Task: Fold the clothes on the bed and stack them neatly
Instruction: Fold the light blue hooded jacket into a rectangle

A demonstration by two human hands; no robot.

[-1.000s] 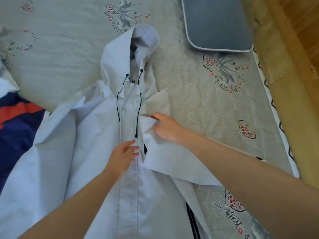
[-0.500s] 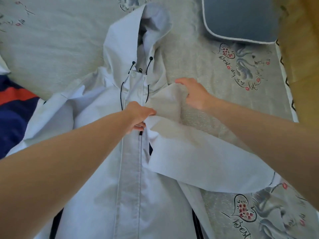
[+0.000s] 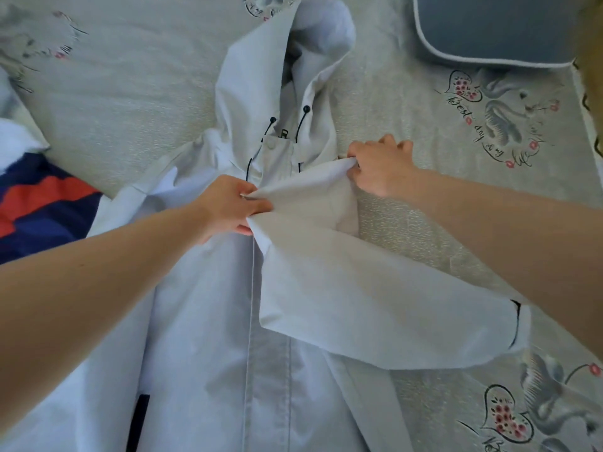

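Observation:
A white hooded jacket (image 3: 208, 337) lies front up on the bed, hood pointing away from me, black drawcords hanging at its collar. Its right sleeve (image 3: 375, 305) is folded in across the chest, the black-trimmed cuff ending at the lower right. My left hand (image 3: 228, 207) pinches the sleeve's folded edge beside the centre placket. My right hand (image 3: 378, 168) grips the fabric at the jacket's right shoulder, just below the hood.
A navy, red and white garment (image 3: 39, 203) lies at the left edge, partly under the jacket. A grey-blue pillow (image 3: 496, 31) sits at the top right. The patterned bedsheet (image 3: 456, 197) shows bare to the right; the bed's edge runs along the far right.
My left hand moved up the placket and took hold of the sleeve's edge. My right hand shifted from the chest out to the shoulder and closed on the fabric there.

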